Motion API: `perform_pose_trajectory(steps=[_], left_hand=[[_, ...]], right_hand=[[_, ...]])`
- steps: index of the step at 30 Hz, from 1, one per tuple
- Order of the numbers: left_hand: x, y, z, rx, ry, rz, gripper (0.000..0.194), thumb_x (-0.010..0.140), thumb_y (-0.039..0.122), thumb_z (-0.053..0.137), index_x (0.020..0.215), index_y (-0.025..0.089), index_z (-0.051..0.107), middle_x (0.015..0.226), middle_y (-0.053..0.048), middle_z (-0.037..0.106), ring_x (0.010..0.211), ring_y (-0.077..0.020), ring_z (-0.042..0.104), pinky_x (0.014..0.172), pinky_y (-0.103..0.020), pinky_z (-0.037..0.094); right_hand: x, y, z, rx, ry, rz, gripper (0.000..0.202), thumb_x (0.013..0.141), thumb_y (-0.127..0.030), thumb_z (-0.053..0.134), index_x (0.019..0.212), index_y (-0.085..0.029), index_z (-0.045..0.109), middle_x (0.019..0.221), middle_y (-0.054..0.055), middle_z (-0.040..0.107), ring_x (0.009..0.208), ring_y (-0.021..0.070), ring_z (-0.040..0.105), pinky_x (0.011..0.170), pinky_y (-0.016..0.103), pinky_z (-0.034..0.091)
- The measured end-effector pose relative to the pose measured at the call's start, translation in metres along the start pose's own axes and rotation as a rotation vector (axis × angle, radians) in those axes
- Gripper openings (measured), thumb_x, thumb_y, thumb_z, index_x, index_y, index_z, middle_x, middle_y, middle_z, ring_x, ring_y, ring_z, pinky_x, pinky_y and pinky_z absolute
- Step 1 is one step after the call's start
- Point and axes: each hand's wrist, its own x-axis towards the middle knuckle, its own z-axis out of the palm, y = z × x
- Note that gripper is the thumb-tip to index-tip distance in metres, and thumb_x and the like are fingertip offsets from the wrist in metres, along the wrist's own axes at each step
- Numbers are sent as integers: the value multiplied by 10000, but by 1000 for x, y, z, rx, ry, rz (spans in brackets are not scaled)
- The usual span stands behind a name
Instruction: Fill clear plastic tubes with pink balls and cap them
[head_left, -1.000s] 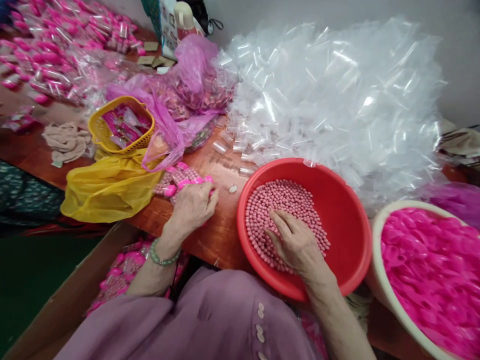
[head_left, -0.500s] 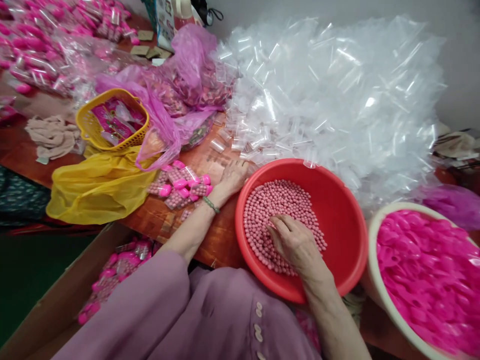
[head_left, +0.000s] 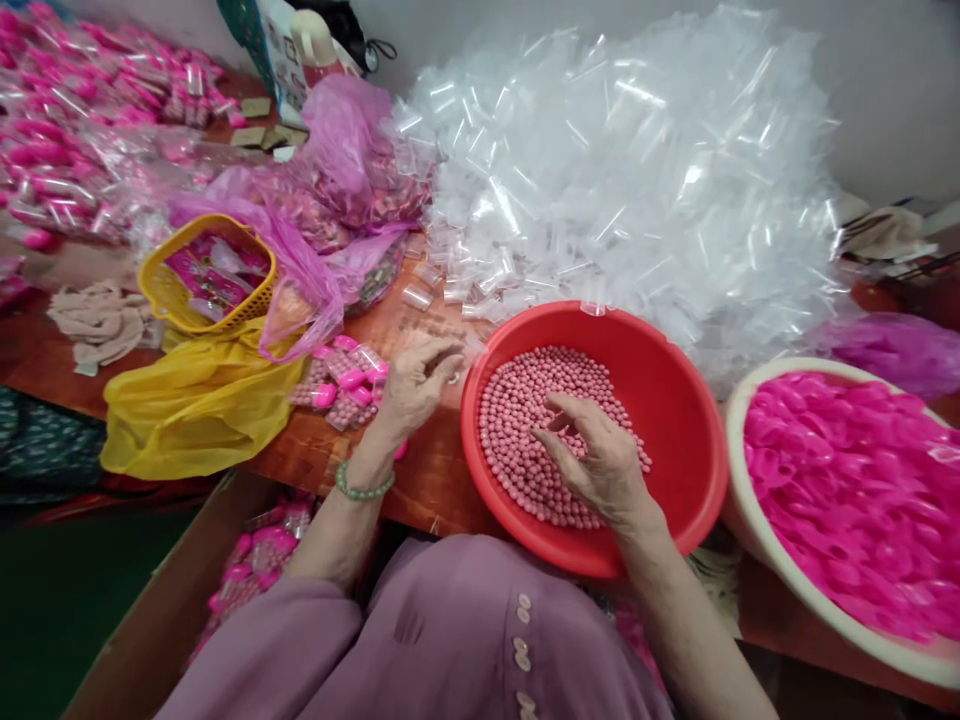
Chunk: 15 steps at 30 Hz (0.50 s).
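Note:
My left hand point(head_left: 418, 388), with a green bead bracelet point(head_left: 364, 482) at its wrist, is raised over the table just left of the red basin point(head_left: 686, 450). Its fingers curl toward the thumb; whatever lies between them is too unclear to name. Inside the basin, small round pink beads point(head_left: 536, 430) cover the left part of the floor. Over these beads hovers my right hand point(head_left: 600, 460), thumb and fingers apart. Beside my left hand lies a small group of clear tubes with pink caps point(head_left: 349, 380), filled with beads.
Behind the basin rises a large heap of clear plastic tubes point(head_left: 600, 170). A white tub point(head_left: 739, 440) of pink plastic parts point(head_left: 847, 500) stands at right. To the left are a yellow basket point(head_left: 161, 300), a yellow bag point(head_left: 195, 410) and a purple bag point(head_left: 345, 130). A box point(head_left: 172, 590) sits below the table edge.
My left hand has lifted from the table beside the tube heap and come back toward me, its fingers now curled. My right hand stays above the beads with its fingers wider apart.

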Motion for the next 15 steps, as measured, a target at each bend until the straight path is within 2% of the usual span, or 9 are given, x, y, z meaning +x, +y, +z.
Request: perform_pose_trajectory(steps=[3,5,7,10,13,15], left_hand=[[-15,34,6,-75,-138,80,240,888,267,599,1064,135,695,996,-77,735,858,-151,680,786,-262,537],[-24,49,13,-96,-245,114,265,886,237,607,1119,137,682,1013,-80,738,887,-153,680,824,-270,537],[-30,57,22,-131,-326,84,337,875,237,625,1193,125,642,977,-81,741,827,-146,679,771,-256,543],[-35,58,33,-194,-411,24,491,871,237,622,1327,88,519,842,-55,732,715,-131,662,669,-226,531],[-36,55,40,-138,-441,45,611,876,247,627,1425,97,404,865,-53,734,740,-138,676,707,-238,544],[-35,53,44,-46,-371,83,598,897,273,607,1434,115,395,1009,-98,731,839,-157,695,787,-272,563]], right_hand=[[6,-5,-5,-106,78,-72,481,898,-207,643,1348,-200,475,1188,132,663,1018,203,654,867,349,561],[9,-9,-11,-254,38,-171,461,909,-172,609,1353,-207,489,1295,145,619,1132,238,595,913,394,532],[11,-14,-18,-407,-65,-260,385,925,-139,559,1306,-187,541,1279,124,638,1083,244,581,881,402,506],[12,-18,-26,-539,-204,-311,270,946,-141,513,1195,-115,613,1109,114,698,920,230,566,769,375,454],[13,-10,-26,-527,-349,-253,257,957,-168,492,1161,-88,628,987,112,690,831,218,540,720,359,417],[15,5,-23,-526,-516,-135,240,947,-131,473,1107,-92,646,942,114,673,827,218,546,733,349,416]])
